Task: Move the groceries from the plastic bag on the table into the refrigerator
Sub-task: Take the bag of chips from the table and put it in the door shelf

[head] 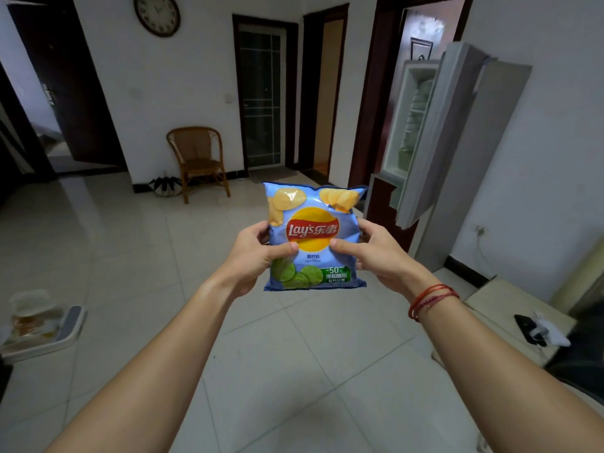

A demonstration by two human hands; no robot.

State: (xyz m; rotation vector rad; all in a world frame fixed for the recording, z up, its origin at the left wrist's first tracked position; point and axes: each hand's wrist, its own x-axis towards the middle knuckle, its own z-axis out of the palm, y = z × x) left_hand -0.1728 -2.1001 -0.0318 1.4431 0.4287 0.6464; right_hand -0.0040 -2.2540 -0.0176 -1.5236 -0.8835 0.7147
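Observation:
A light-blue bag of Lay's crisps (314, 204) is held upright in front of me at arm's length. My left hand (253, 256) grips its left edge with the thumb across the front. My right hand (376, 250) grips its right edge, thumb also on the front. The refrigerator (490, 152) stands at the right against the wall, its upper door (434, 138) swung open, showing white shelves inside. The plastic bag and the table are out of sight.
Pale tiled floor (294, 354) stretches ahead. A wicker chair (197, 158) stands by the far wall. A white tray with a cup (39, 325) sits low at the left. A low ledge at the right carries a black phone (526, 325).

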